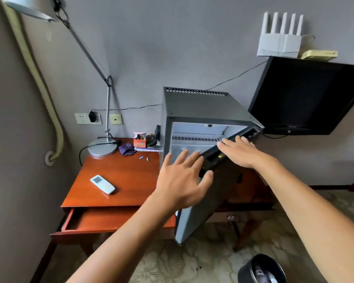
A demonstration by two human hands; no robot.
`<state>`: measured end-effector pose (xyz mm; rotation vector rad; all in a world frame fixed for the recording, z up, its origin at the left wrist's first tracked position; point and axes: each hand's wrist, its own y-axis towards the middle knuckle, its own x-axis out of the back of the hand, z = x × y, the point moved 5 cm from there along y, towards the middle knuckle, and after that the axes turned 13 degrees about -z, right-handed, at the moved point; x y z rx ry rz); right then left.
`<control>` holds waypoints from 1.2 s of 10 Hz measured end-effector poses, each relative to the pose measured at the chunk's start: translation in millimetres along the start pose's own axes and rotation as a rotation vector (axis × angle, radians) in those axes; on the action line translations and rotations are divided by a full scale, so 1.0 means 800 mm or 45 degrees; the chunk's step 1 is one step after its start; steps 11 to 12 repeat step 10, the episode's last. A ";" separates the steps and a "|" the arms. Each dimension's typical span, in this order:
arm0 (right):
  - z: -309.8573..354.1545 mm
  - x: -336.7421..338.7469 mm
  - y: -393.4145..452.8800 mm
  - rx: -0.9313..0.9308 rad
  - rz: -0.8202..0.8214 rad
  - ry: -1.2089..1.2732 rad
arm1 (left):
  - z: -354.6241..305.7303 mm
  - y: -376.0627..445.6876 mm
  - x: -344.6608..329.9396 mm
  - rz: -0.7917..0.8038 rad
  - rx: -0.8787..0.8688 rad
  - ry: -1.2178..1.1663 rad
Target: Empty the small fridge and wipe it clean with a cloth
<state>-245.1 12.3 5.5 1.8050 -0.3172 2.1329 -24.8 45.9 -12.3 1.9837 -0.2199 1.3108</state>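
Note:
A small dark grey fridge [202,105] stands on the right part of a red-brown wooden desk [114,180]. Its door [211,201] hangs partly open toward me, showing a white inside with a wire shelf [196,138]. My left hand [182,180] reaches with spread, straight fingers to the door's top edge, thumb at its outer face. My right hand [241,152] lies flat with straight fingers on the door's top edge, farther right. A purple cloth [127,149] sits crumpled on the desk by the lamp base. What the lower fridge holds is hidden by the door and my hands.
A desk lamp [102,148], a white remote [102,184], two small blue items [144,158] and an orange carton [139,139] are on the desk. The desk drawer [102,220] is pulled open. A black TV [311,94] hangs right; a black bin [262,269] stands on the carpet.

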 end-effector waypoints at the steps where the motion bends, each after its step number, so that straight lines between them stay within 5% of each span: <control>1: 0.008 -0.016 0.016 0.090 -0.068 0.087 | 0.025 0.030 -0.007 0.003 0.105 0.166; 6: 0.039 -0.077 0.114 0.416 -0.425 -0.099 | 0.143 0.175 -0.086 -0.007 0.310 0.473; 12: 0.019 -0.073 0.064 0.480 -0.246 0.195 | 0.110 0.113 -0.082 -0.001 0.305 0.460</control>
